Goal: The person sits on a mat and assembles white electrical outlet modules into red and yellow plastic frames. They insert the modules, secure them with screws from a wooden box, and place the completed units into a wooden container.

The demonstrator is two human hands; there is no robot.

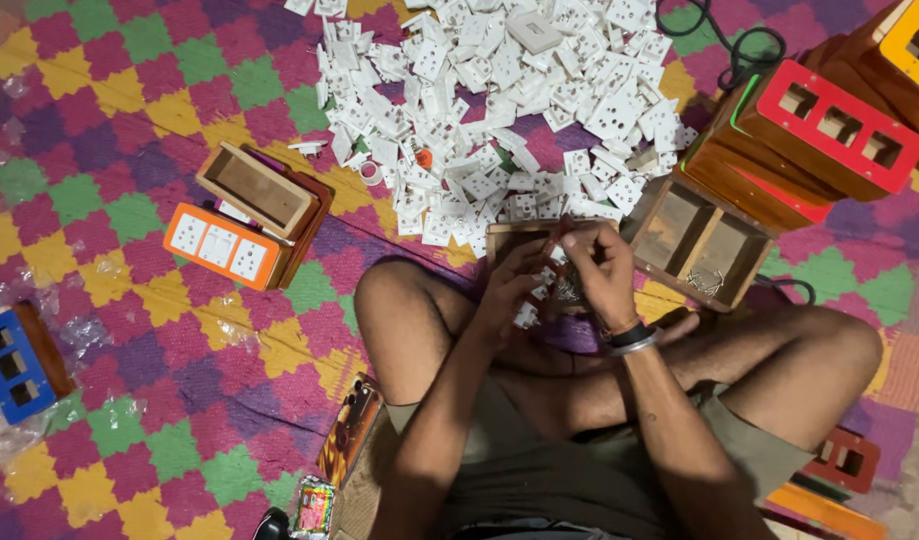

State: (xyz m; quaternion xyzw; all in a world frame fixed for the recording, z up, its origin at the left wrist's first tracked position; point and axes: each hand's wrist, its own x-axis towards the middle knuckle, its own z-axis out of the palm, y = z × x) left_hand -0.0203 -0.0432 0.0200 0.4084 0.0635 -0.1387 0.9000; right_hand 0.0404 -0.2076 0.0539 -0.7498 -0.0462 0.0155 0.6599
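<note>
Nearest, above the crossed legs, the left hand (512, 282) and right hand (598, 272) both pinch a wooden switch box (540, 262) with white sockets in it. A slipped grip could drop small parts onto the checkered mat (130, 420). At twelve o'clock, the loose pile of white sockets (500, 100) could swallow them.

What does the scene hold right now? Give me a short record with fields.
left hand: on a wooden box, gripping its near edge
right hand: over the same box, fingers curled at the wiring inside
in front: pile of white sockets
left of the person: orange-faced box, open box, blue box
right of the person: screw tray, red-faced box
floor: chequered mat
</note>
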